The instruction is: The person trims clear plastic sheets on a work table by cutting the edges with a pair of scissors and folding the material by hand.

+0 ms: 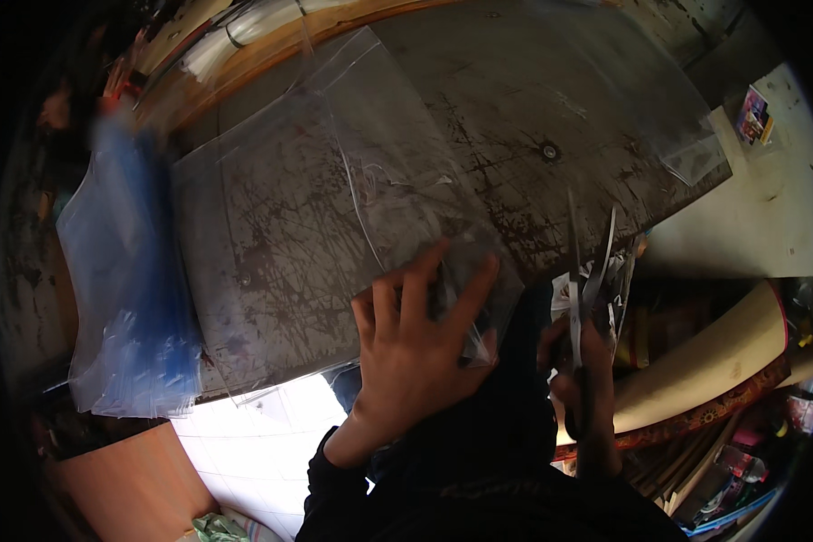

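My left hand (415, 330) lies with its fingers spread over a clear plastic sheet (271, 208), pressing near the sheet's right corner at the table's front edge. The sheet has a bright fold or seam running down toward my fingers. Off to the right, my right hand (592, 370) is closed around a pair of scissors (574, 294). Their blades stand apart and point away from me, just beyond the sheet's edge, with no plastic visible between them. The fingers in the handles are partly in shadow.
A stack of bluish plastic bags (126, 289) hangs over the table's left edge. The dark, scratched table (533, 108) holds another clear sheet (646, 99) at the far right. Beside my right arm are a cream roll (723, 361) and clutter; an orange-brown panel (135, 483) stands lower left.
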A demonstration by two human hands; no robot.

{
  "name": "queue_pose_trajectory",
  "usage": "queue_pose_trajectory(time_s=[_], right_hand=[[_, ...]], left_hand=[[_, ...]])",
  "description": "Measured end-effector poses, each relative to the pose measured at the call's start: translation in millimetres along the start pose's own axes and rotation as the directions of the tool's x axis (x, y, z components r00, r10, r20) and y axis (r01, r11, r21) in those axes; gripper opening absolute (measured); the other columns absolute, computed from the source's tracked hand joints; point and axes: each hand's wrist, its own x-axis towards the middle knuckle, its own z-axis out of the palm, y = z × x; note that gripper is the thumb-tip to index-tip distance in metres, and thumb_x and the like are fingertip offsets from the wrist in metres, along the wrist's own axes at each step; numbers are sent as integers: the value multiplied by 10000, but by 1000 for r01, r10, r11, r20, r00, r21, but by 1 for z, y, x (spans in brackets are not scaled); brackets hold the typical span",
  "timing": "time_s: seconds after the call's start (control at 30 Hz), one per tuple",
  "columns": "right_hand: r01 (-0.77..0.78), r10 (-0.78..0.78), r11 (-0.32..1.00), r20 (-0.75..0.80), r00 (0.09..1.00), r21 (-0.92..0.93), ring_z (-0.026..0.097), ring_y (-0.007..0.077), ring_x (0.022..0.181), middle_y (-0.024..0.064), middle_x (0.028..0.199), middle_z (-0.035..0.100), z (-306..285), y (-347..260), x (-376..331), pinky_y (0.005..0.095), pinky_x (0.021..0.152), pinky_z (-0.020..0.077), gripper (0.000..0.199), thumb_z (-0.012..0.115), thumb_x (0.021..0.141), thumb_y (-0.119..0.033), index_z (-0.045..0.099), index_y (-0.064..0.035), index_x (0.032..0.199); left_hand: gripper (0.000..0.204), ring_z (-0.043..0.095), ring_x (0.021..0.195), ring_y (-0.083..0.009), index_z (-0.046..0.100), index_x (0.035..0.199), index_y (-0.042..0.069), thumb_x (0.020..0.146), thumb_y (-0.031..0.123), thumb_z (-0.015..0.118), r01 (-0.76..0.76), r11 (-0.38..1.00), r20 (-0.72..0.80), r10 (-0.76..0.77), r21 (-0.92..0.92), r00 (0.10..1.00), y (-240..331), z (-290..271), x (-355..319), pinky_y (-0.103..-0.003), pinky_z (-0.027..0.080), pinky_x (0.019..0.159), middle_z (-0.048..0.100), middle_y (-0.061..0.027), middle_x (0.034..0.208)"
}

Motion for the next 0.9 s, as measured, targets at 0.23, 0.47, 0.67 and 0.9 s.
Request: queue_pose_trajectory(time_s=[0.23, 0.47, 0.67, 0.9], right_hand=[[-273, 283, 957, 93, 955, -101, 535, 108, 586, 43, 710, 551, -16, -2, -18, 240, 560, 438, 480, 792, 607, -208, 507, -12, 940], [-22, 16, 721, -16, 1000, -693, 555, 154, 578, 71, 713, 578, -8, -30, -7, 277, 500, 447, 472, 812, 576, -225, 559, -9, 911], [7, -53, 652, -37, 998, -758, 553, 152, 574, 74, 679, 565, -3, -33, -4, 260, 462, 419, 426, 812, 571, -202, 572, -9, 867], [-172, 169, 789, -60, 984, -590, 557, 114, 553, 70, 734, 597, -10, -30, -9, 249, 470, 429, 436, 808, 607, -212, 568, -28, 921]], left_hand=[[476, 467, 988, -231, 595, 1088, 277, 619, 215, 644, -6, 1000, -38, 7, 30, 999, 4, 5, -1, -420, 365, 807, 472, -51, 1196], [235, 488, 1058, -220, 590, 901, 201, 667, 217, 610, -72, 997, -133, 76, 31, 988, 1, 16, -3, -442, 350, 852, 539, -28, 1144], [171, 495, 1062, -210, 559, 860, 174, 695, 211, 583, -85, 995, -172, 93, 53, 981, -1, 20, -5, -446, 345, 860, 551, -22, 1131], [177, 486, 1075, -204, 573, 857, 182, 685, 217, 585, -91, 994, -191, 100, 54, 976, -1, 20, -5, -441, 343, 863, 551, -17, 1135]])
